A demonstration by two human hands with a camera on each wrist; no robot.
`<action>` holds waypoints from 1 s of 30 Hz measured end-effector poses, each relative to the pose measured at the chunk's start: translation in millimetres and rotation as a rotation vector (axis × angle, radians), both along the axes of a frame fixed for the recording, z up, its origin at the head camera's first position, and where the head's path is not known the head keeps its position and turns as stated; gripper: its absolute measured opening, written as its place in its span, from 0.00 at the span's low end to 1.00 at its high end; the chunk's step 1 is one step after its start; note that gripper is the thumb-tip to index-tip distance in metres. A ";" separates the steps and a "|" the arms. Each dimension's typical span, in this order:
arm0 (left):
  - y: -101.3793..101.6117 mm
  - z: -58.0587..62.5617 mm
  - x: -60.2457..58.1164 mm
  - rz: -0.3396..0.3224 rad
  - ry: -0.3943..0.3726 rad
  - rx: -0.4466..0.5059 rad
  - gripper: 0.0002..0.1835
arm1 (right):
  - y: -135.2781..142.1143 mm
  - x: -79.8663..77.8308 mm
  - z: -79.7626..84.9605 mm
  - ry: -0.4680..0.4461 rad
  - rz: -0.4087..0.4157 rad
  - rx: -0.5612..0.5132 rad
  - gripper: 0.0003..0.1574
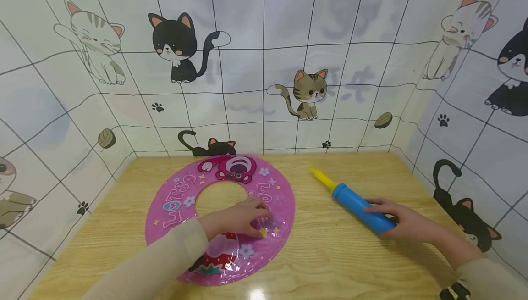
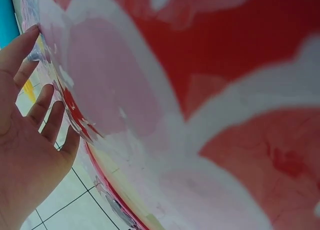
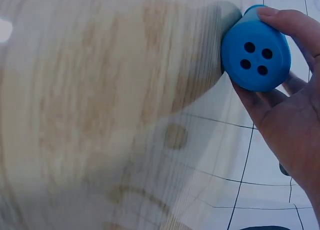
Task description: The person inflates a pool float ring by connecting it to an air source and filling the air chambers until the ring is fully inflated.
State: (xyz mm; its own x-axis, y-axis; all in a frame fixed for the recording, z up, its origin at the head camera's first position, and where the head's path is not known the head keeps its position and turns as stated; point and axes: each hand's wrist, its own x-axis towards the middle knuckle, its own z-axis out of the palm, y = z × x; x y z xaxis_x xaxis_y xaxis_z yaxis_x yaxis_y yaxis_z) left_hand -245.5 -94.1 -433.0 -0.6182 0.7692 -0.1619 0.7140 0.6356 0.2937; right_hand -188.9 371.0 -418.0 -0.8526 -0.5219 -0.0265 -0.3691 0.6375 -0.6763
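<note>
A flat-looking pink swim ring point(image 1: 284, 201) with a cartoon bear print lies on the wooden table, left of centre. My left hand point(image 1: 243, 217) rests on its right side, fingers loosely spread against the shiny plastic. In the left wrist view those fingers point(image 2: 37, 110) touch the ring near a small clear bump, possibly its valve. To the right, my right hand point(image 1: 412, 224) grips a blue hand pump point(image 1: 350, 201) near its rear end. The pump's yellow nozzle point(image 1: 323, 180) points away and leftward. Its blue end cap point(image 3: 256, 59) with several round holes shows in the right wrist view.
The light wooden table point(image 1: 330, 263) has its back edge against a white gridded wall cover point(image 1: 251, 66) printed with cartoon cats. Similar covering stands along the left and right sides. Bare wood lies between the ring and the pump.
</note>
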 end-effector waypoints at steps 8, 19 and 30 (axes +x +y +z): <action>0.8 1.9 1.9 0.005 -0.004 0.005 0.25 | -4.3 5.6 2.2 -0.030 -0.023 -0.012 0.38; 1.7 3.6 6.3 0.042 0.029 -0.016 0.25 | -11.9 11.2 -1.5 -0.013 -0.020 0.066 0.37; 2.9 9.4 10.4 -0.014 0.108 0.007 0.22 | -9.3 18.4 3.3 0.088 -0.116 -0.068 0.28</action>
State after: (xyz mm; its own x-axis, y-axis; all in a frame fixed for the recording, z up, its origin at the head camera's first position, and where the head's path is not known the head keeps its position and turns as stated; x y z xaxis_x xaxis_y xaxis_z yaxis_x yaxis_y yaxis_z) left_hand -235.1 -91.1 -423.7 -0.6213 0.7784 -0.0893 0.7503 0.6239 0.2187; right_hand -170.5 361.8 -414.7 -0.9048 -0.4176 0.0828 -0.3551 0.6330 -0.6879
